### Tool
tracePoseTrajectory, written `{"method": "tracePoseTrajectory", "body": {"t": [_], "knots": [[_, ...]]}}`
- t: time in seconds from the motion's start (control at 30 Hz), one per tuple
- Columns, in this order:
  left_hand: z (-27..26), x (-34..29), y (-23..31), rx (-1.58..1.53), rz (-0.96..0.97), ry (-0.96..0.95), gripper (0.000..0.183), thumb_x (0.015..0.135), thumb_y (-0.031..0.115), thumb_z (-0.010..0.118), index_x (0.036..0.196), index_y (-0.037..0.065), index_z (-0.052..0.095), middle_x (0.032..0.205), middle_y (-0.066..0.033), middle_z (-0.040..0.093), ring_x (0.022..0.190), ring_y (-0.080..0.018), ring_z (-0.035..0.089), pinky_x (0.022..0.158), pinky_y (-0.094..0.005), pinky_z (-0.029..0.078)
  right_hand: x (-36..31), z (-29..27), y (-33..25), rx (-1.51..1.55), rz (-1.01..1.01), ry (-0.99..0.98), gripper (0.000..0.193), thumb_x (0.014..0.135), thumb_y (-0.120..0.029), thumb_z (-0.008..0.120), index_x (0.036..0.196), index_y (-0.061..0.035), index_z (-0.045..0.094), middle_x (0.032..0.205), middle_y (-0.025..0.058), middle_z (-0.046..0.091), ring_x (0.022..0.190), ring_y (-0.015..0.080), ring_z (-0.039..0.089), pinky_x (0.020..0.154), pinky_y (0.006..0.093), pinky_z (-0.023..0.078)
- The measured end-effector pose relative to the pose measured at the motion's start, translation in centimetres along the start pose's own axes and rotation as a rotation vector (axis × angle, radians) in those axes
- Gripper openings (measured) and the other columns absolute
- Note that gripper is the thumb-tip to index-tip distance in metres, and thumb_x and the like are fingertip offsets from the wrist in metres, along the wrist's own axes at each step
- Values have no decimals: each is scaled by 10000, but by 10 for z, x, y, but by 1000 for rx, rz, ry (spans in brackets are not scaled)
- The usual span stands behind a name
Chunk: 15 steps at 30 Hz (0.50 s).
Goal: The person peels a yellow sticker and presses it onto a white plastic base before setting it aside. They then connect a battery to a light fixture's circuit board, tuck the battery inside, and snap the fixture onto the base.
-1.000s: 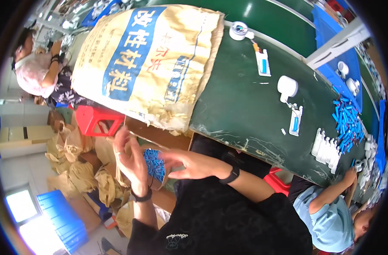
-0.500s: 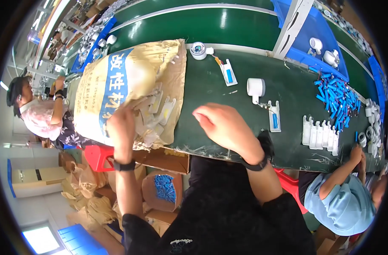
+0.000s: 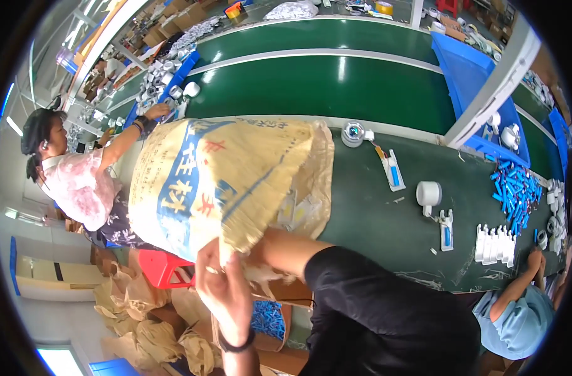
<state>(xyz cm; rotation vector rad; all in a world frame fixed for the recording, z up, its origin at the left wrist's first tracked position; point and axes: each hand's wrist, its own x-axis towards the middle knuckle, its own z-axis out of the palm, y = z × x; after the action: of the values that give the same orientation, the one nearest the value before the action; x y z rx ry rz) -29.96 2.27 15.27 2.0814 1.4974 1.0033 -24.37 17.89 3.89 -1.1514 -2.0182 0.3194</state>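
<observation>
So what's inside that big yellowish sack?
Pale pieces show at the mouth of the sack. The right forearm disappears beneath its edge; the hand and anything deeper are hidden.

In front of you runs a dark green workbench (image 3: pixel 370 213); past its far edge lies a glossy green conveyor surface (image 3: pixel 392 94), bordered by a pale rail (image 3: pixel 323 52) and carrying a white streak of reflected light. To your right, a white metal post (image 3: pixel 505 81) slants up beside the bench. To your left, a red stool (image 3: pixel 157 269) stands by its near edge, with a pale cabinet (image 3: pixel 38 279) beyond, near a whitish wall (image 3: pixel 41 323). A window (image 3: pixel 59 358) glows at the lower left rim, and a light tube (image 3: pixel 14 127) shines higher up.
</observation>
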Motion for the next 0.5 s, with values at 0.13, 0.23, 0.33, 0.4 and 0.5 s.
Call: {"method": "tracePoseTrajectory", "body": {"t": [0.13, 0.23, 0.33, 0.4, 0.5], "knots": [[-8, -11, -18, -25, 62, -43, 260, 912, 32, 589, 1148, -16, 687, 1049, -160, 650, 940, -311, 631, 829, -385, 499, -95, 39, -30, 12, -38, -44, 629, 770, -395, 663, 1347, -165, 564, 1379, 157, 573, 1294, 350, 506, 1093, 478, 375], [0, -9, -15, -45, 74, -12, 239, 941, 71, 588, 1136, -19, 691, 1040, -151, 652, 935, -302, 629, 818, -373, 494, -79, 41, -3, -10, -4, -91, 601, 792, -398, 647, 1338, -160, 564, 1380, 147, 572, 1291, 342, 507, 1086, 468, 380], [-7, -2, -15, -50, 63, 60, 254, 975, 134, 580, 1142, -27, 684, 1047, -150, 655, 929, -263, 638, 796, -349, 496, -48, 41, 28, 14, -2, -126, 574, 815, -401, 631, 1328, -155, 563, 1382, 137, 572, 1288, 334, 508, 1079, 459, 386], [-8, 4, -16, -43, 62, 84, 264, 1002, 170, 559, 1096, -50, 670, 1071, -126, 667, 930, -218, 622, 829, -333, 481, -42, 29, 46, 20, -5, -132, 556, 830, -403, 621, 1322, -151, 563, 1382, 131, 571, 1285, 328, 509, 1074, 453, 390], [0, 2, -13, -15, 62, 94, 249, 992, 152, 578, 1118, -37, 678, 1074, -121, 671, 914, -202, 629, 811, -317, 490, -49, 18, 50, 23, 9, -136, 531, 852, -406, 605, 1313, -146, 563, 1384, 121, 570, 1282, 320, 510, 1066, 444, 395]]}}
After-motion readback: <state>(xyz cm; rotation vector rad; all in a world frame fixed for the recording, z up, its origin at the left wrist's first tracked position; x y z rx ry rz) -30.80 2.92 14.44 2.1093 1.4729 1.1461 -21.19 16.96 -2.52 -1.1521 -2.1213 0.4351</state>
